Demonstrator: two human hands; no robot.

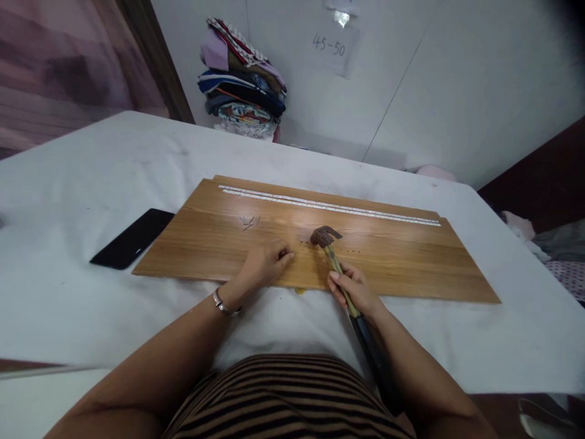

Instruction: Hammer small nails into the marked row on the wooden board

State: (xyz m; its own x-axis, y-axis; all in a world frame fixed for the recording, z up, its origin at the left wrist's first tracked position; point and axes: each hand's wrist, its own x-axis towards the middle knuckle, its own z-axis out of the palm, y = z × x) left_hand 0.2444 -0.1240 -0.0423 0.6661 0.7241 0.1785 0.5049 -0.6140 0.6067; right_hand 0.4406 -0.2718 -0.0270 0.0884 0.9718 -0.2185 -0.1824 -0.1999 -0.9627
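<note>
My right hand [354, 288] grips a claw hammer [364, 332] partway up its yellowish shaft, with the black grip trailing back toward my body. The rusty hammer head is low over the wooden board [420, 265], beside a row of small dark dots [351, 250], perhaps nail heads or holes. Whether the head touches the wood I cannot tell. Left of it, my left hand [269, 261] rests on the board with fingers curled and pinched; what they hold, if anything, is hidden. Several loose nails [251, 222] lie beyond that hand.
Two white measuring strips [329, 206] run along the board's far side. A flat black device, perhaps a phone [132, 239], lies at its left on the white-covered table [82, 195]. Folded clothes [244, 79] are stacked by the wall, where a paper [331, 49] reads 45-50.
</note>
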